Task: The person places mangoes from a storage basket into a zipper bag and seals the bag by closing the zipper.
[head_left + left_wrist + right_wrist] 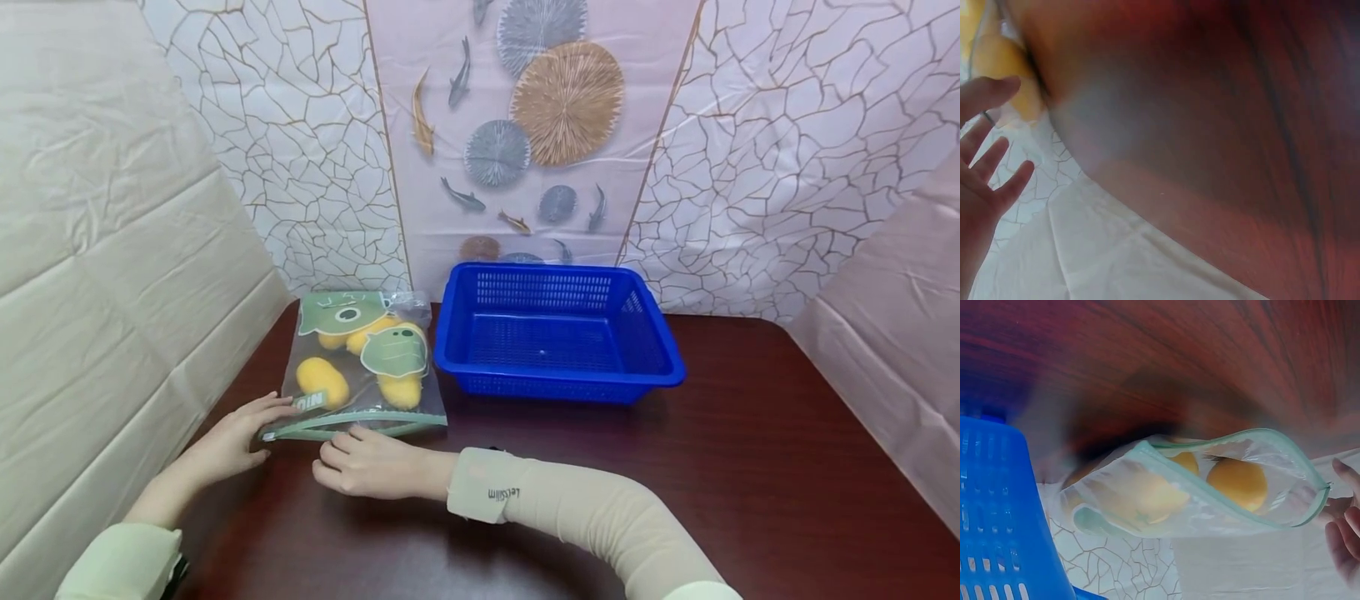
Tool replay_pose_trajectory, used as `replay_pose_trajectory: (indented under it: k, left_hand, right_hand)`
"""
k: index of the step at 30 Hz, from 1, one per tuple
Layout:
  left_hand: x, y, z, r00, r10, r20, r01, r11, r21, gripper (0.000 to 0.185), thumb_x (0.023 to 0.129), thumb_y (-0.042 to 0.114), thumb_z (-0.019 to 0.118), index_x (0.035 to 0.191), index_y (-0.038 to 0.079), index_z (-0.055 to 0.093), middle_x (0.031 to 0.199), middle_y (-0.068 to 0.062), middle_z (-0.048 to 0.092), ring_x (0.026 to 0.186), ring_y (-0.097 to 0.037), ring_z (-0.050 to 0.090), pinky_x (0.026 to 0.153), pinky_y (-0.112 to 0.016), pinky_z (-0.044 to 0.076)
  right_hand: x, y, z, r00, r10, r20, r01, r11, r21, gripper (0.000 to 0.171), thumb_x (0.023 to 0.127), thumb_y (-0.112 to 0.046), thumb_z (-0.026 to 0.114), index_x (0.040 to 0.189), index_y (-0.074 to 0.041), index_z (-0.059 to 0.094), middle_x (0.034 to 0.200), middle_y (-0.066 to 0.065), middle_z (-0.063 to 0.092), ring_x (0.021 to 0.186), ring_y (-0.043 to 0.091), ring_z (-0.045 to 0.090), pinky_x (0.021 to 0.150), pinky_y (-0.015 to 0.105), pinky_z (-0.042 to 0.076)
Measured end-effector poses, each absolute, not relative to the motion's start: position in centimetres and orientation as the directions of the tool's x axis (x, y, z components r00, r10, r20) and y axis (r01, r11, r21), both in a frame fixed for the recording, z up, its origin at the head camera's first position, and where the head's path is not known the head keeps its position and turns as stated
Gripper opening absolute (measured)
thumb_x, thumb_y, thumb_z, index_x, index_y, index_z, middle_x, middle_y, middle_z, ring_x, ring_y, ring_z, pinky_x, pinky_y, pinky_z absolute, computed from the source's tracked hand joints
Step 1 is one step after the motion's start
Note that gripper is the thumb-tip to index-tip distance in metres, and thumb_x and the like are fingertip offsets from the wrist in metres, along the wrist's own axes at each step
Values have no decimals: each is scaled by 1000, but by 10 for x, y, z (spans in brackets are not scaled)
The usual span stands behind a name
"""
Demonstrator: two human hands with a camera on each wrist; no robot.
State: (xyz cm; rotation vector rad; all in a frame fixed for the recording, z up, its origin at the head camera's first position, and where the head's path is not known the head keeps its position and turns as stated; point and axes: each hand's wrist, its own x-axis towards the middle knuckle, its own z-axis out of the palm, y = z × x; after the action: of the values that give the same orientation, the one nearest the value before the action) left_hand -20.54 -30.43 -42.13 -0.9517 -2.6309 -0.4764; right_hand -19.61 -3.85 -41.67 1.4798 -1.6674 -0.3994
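A clear zip bag [337,367] with green cartoon prints lies on the table, its green-edged mouth toward me. Inside it are several smooth yellow oval things [322,382]. The right wrist view shows the bag's mouth gaping, with a yellow oval thing [1238,483] visible through it. My left hand [243,431] is at the bag's left front corner, by the slider [267,436]; its fingers and thumb are spread in the left wrist view. My right hand [367,462] is just in front of the zip edge, fingers loosely bent, fingertips partly hidden. No right fingers show on the bag's mouth in the right wrist view.
A blue plastic basket [558,387] with slotted walls stands right of the bag, with nothing in it. The dark wood table [750,467] reaches back to a patterned cloth wall [315,150]. Pale cloth [135,275] hangs along the left side.
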Motion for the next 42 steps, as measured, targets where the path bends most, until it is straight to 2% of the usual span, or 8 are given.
replay_pose_trajectory:
  k: [7, 12, 16, 21, 24, 33, 37, 42]
  left_hand:
    - [-207, -306, -418, -679, 560, 475, 666, 742, 76, 52, 54, -19, 70, 98, 8, 71, 102, -10, 70, 94, -32, 65, 77, -28, 48]
    - [-206, -307, -413, -748, 469, 470, 585, 800, 133, 43, 60, -17, 71, 96, 6, 72, 91, -7, 72, 84, -26, 67, 69, -40, 52]
    - [-205, -308, -412, -762, 423, 491, 551, 821, 148, 35, 60, -12, 78, 89, 8, 72, 86, -4, 72, 81, -25, 67, 69, -38, 52]
    - [-209, -305, -412, -720, 422, 551, 580, 802, 145, 34, 59, -9, 80, 87, 8, 72, 85, -4, 72, 80, -23, 66, 71, -24, 49]
    - [-212, -301, -412, -701, 421, 576, 598, 787, 152, 33, 59, -10, 80, 87, 6, 73, 85, -6, 72, 81, -24, 66, 73, -23, 47]
    - [-220, -296, -409, -663, 437, 607, 635, 758, 148, 33, 59, -16, 77, 86, 3, 73, 83, -7, 72, 79, -24, 66, 71, -23, 47]
    - [-216, -297, -408, -679, 455, 577, 635, 758, 149, 32, 60, -15, 76, 85, 5, 73, 82, -5, 72, 77, -24, 66, 69, -21, 47]
    - [-213, -299, -408, -680, 483, 552, 650, 745, 149, 28, 60, -12, 78, 81, 6, 74, 82, -3, 72, 78, -24, 66, 70, -16, 46]
  right_hand:
    - [-204, -41, -419, 64, -917, 393, -650, 260, 714, 46, 99, -5, 20, 108, -24, 61, 96, -10, 61, 87, 10, 57, 69, 21, 43]
    - [-208, -44, -417, 54, -893, 447, -677, 296, 673, 45, 99, -3, 22, 107, -21, 62, 95, -9, 61, 87, 10, 57, 73, 21, 45]
    - [-210, -51, -412, -26, -865, 500, -723, 362, 589, 34, 98, -5, 31, 108, -18, 61, 99, -6, 61, 92, 11, 57, 77, 23, 48]
    - [-212, -60, -410, -128, -827, 547, -746, 444, 497, 24, 97, -9, 39, 104, -17, 60, 101, -5, 61, 94, 12, 56, 77, 22, 49]
    - [-213, -63, -410, -170, -809, 563, -733, 486, 476, 20, 97, -10, 43, 103, -17, 60, 101, -5, 62, 94, 12, 58, 78, 20, 50]
    - [-212, -81, -415, -267, -761, 591, -647, 597, 475, 20, 94, -19, 52, 111, -17, 62, 99, -8, 64, 88, 8, 59, 75, 18, 49]
    - [-212, -91, -425, -306, -749, 588, -627, 623, 467, 15, 93, -24, 53, 103, -20, 63, 94, -10, 64, 84, 6, 59, 71, 19, 47]
    - [-214, -100, -434, -311, -738, 599, -610, 639, 470, 14, 94, -18, 49, 94, -23, 62, 89, -12, 63, 80, 6, 59, 69, 20, 47]
